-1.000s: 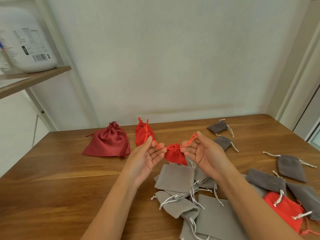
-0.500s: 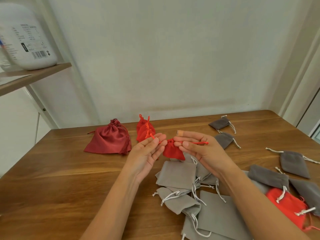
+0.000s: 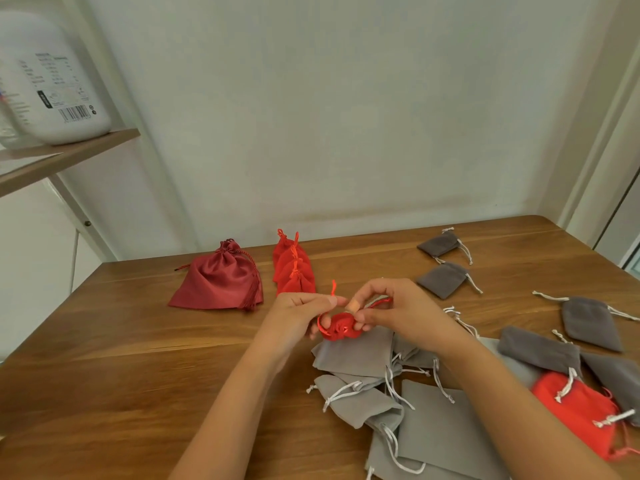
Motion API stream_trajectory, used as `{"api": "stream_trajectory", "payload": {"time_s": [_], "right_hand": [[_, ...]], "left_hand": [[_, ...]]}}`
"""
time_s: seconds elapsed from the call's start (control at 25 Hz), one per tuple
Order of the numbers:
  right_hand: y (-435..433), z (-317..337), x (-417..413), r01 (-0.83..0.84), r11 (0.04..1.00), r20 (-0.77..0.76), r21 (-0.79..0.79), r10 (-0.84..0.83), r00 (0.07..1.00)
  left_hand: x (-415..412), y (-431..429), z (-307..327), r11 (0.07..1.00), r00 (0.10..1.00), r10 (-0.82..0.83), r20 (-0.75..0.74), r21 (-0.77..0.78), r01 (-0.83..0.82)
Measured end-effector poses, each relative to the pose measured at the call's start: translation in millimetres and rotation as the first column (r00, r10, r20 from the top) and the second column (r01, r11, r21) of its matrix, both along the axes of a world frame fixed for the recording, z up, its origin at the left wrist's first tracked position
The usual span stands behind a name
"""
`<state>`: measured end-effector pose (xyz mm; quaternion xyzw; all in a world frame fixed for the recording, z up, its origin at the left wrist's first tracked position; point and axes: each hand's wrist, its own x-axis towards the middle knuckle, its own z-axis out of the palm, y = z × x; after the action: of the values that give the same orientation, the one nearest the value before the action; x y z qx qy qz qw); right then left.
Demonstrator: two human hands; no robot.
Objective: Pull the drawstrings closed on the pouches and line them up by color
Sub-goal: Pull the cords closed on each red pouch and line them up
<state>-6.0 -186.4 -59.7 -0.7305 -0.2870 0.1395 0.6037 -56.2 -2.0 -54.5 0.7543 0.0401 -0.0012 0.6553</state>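
A small red pouch (image 3: 338,328) hangs between my hands above the table, its mouth gathered. My left hand (image 3: 300,317) pinches its red drawstring on the left side. My right hand (image 3: 391,311) pinches the string and the pouch on the right side; a plaster wraps one of its fingers. Behind them, several small red pouches (image 3: 293,268) lie in an overlapping row, with a large dark red satin pouch (image 3: 219,282) to their left. Light grey pouches (image 3: 360,396) are heaped under my forearms. Dark grey pouches (image 3: 444,279) lie at the right.
A larger red pouch with white strings (image 3: 578,414) lies among dark grey ones at the right front. The wooden table (image 3: 104,375) ends at the wall behind. A shelf (image 3: 62,157) at upper left carries a white jug (image 3: 52,81).
My hands have come closer together and lower. The red pouch, earlier stretched between pulled strings, now hangs bunched between my fingers. The view has tilted slightly.
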Motion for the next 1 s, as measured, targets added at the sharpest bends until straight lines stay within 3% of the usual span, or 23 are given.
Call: {"api": "stream_trajectory", "payload": {"time_s": [0.12,0.24,0.4,0.72,1.0], "right_hand": [[-2.4,4.1,1.0,0.077,0.993,0.019,0.09,-0.079,0.997],[-5.0,8.5,-0.4,0.015,0.979,-0.023,0.205,-0.011,1.0],[-2.4,10.8,-3.4,-0.022,0.972,0.005,0.235,0.022,1.0],[3.8,5.8,-6.0,0.036,0.975,0.053,0.22,-0.049,0.997],[-0.9,9.6,-3.9,0.077,0.987,0.023,0.143,-0.081,0.996]], "left_hand": [[-1.2,-4.5,-1.6,0.997,0.999,-0.054,-0.001,0.052,0.054],[-4.3,-6.7,3.4,0.979,0.986,-0.168,-0.007,0.111,0.168],[-7.7,-6.9,9.2,0.913,0.947,-0.318,-0.033,0.257,0.316],[-12.2,-9.5,9.4,0.919,0.921,-0.389,0.017,0.082,0.386],[-4.4,-7.0,4.1,0.982,0.987,-0.161,0.027,-0.092,0.163]]}}
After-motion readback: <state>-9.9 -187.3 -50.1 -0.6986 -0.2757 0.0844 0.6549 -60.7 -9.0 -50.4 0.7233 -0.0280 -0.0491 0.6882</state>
